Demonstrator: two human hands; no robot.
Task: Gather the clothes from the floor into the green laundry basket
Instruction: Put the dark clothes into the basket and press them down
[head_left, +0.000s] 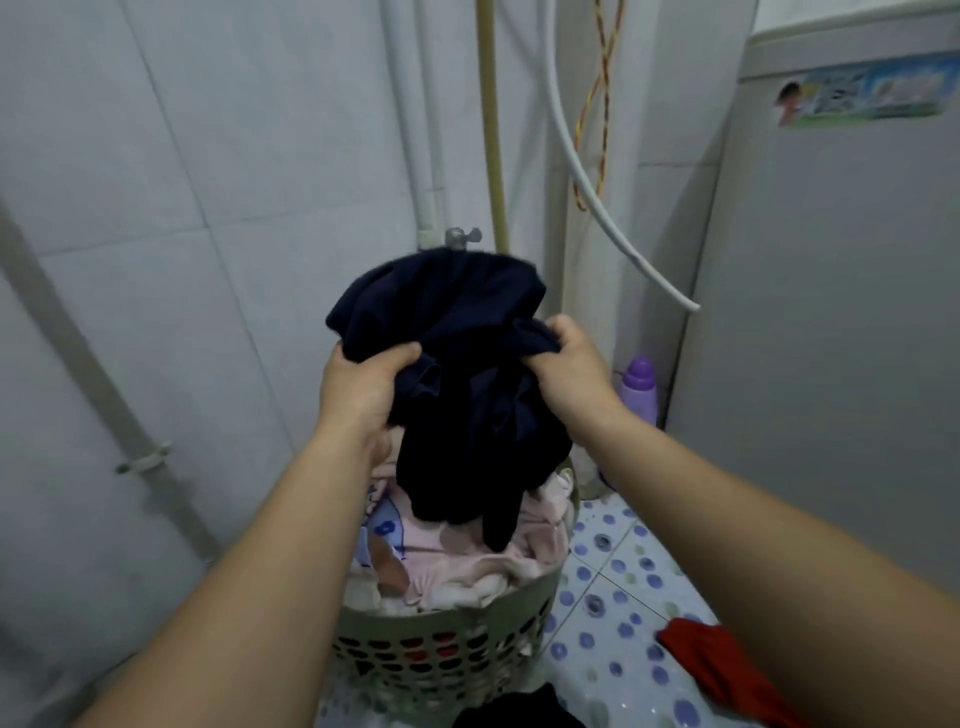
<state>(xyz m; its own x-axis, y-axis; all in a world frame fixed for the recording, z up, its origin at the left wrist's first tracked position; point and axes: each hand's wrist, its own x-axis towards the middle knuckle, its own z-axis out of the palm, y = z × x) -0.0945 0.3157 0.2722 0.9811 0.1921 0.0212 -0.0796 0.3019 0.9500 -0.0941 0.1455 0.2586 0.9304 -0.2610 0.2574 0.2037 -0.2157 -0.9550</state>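
Left hand (363, 384) and right hand (569, 371) grip a bunched navy garment (467, 374) hanging directly above the full green laundry basket (447, 618).

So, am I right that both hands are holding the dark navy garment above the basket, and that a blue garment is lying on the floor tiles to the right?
Not quite: the garment on the floor tiles to the right is red, not blue, as the head view shows. The rest holds: the left hand and right hand both grip the dark navy garment above the green laundry basket.
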